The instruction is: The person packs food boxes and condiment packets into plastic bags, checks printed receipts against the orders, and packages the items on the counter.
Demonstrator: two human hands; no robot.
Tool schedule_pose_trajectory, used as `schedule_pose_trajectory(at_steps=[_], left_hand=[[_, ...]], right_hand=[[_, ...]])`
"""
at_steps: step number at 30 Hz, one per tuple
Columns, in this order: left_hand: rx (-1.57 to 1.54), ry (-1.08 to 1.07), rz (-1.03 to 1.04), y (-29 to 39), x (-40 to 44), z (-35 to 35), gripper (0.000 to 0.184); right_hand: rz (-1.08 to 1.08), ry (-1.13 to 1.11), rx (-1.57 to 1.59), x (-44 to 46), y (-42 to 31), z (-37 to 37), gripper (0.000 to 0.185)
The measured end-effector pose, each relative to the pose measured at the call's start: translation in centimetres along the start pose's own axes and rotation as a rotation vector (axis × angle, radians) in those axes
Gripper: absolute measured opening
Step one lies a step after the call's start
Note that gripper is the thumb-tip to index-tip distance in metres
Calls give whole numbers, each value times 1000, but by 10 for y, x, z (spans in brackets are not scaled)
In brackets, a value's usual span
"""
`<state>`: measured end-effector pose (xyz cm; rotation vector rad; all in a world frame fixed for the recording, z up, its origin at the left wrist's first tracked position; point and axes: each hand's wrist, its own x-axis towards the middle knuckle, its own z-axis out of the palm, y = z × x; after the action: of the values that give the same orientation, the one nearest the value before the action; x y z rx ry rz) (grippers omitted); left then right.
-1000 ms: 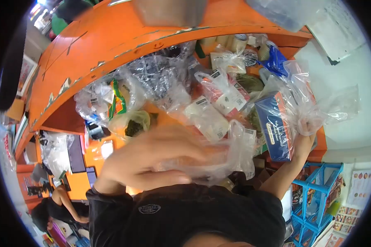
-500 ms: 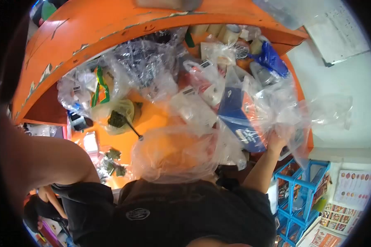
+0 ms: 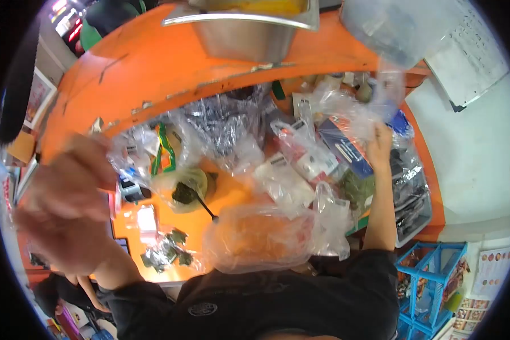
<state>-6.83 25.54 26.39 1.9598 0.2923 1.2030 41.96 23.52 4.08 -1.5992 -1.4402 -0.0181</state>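
My right hand (image 3: 381, 146) reaches over the far right of the orange table, closed around a crumpled clear plastic bag (image 3: 390, 90). Beside it lies a blue and orange box (image 3: 345, 144), partly under plastic. My left hand (image 3: 68, 198) is raised at the left, close to the camera. Motion smears its fingers, so I cannot make out whether it holds anything. In front of my body rests a large clear plastic bag (image 3: 260, 238). A pot lined with plastic (image 3: 198, 184) contains a dark green mass and a black-handled spoon (image 3: 207, 211).
Plastic packets (image 3: 221, 124) crowd the back under an orange shelf (image 3: 147, 85). A metal pan (image 3: 243, 34) stands on that shelf. Dark green pieces (image 3: 167, 249) lie front left. A grey tray (image 3: 416, 209) and blue rack (image 3: 430, 272) are at the right. Another person's arm shows lower left.
My right hand has moved farther back with the clear bag, off the blue and orange box. My left hand has come into view, and the view has tilted up to show the metal pan.
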Motion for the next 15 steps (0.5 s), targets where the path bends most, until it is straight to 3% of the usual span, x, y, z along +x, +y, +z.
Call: schedule_pose_trajectory(at_steps=[2, 5, 8, 11, 15], left_hand=[[-18, 42, -125, -19, -17, 10, 59], [-32, 76, -297, -50, -47, 30, 56], [9, 56, -451, -67, -70, 51, 46], [53, -21, -558, -79, -88, 64, 35], [14, 11, -686, -98, -115, 74, 23]], right_hand=[[-182, 47, -187, 23, -9, 27, 19], [-436, 51, -341, 48, 48, 74, 13], [-517, 19, -292, 70, 49, 115, 12], [-492, -183, -385, 57, 80, 150, 22], [-275, -478, -199, 36, 60, 130, 33]])
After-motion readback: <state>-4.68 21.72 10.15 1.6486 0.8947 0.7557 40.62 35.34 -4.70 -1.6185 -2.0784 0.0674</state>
